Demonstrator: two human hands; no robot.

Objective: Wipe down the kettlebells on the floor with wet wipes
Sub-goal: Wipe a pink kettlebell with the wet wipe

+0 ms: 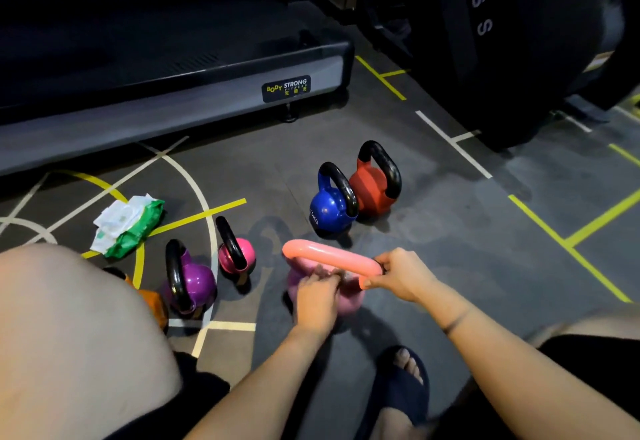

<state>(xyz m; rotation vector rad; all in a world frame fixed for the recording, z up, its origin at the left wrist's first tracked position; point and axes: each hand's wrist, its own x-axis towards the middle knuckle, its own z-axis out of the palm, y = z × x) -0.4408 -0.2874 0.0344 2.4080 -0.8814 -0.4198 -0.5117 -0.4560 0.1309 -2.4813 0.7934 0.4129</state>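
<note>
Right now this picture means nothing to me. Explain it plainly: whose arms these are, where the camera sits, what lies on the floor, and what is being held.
There is no machine here. The single picture comes from a camera worn on a person's head, looking down at their own arms, knee and sandalled foot. The right hand holds one end of the handle of a pink kettlebell. The left hand is at its body under the handle, too blurred to tell if it holds a wipe. On the floor stand a blue kettlebell, a red kettlebell, a purple kettlebell and a small magenta kettlebell. An open pack of wet wipes lies to the left. A treadmill stands behind.
</note>
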